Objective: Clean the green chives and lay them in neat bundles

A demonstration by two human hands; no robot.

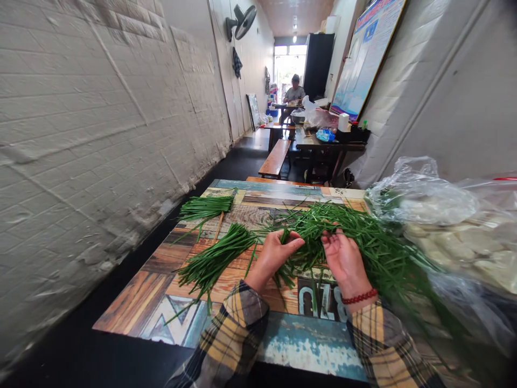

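My left hand is closed around a small bunch of garlic chives, whose ends stick out above and below the fist. To its right, my right hand reaches into the loose pile of garlic chives, palm turned inward and fingers curled on some blades. A red bead bracelet circles that wrist. Left of my left hand lies a neat bundle of garlic chives. A second bundle sits farther back, near the table's left edge. A thin brown stick or strip lies between the two bundles.
The patterned wood-look table ends at a left edge, near a white brick wall. Clear plastic bags with pale contents crowd the right side. Beyond stand a bench, another laden table and a seated person.
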